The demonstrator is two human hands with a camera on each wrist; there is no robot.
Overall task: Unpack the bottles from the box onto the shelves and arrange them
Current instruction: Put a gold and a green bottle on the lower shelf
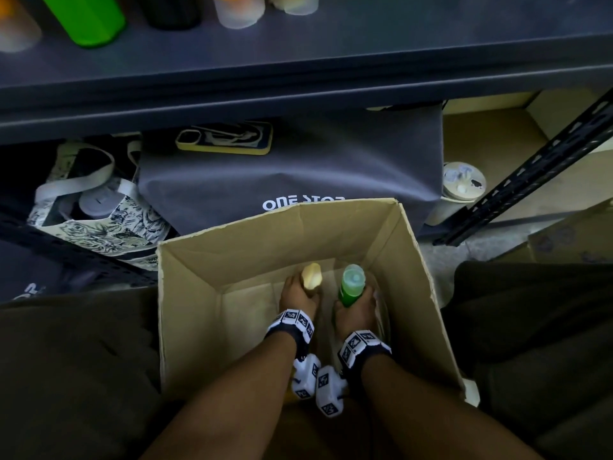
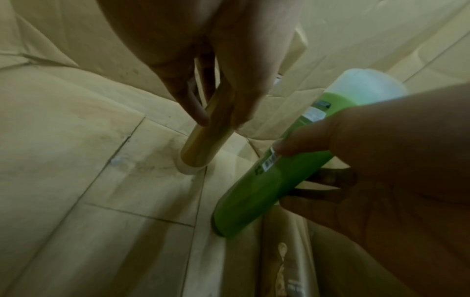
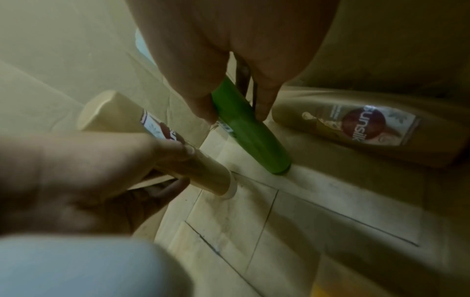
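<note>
Reaching into the corrugated cardboard box (image 1: 205, 260), the left hand (image 1: 298, 298) curls round a smooth beige cylindrical bottle (image 1: 311, 275) while the right hand (image 1: 356, 313) wraps a glossy green bottle (image 1: 351, 287); both bases seemingly touch the taped floor. Beyond, more bottles (image 1: 238, 9) stand on the dark shelf (image 1: 331, 61).

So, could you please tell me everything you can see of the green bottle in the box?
The green bottle is a slim, smooth plastic cylinder with a pale translucent cap on top and a small printed label with a barcode on its side. It stands tilted inside the cardboard box, its base at the box floor. The right hand grips its middle, fingers and thumb curled round it.
</note>
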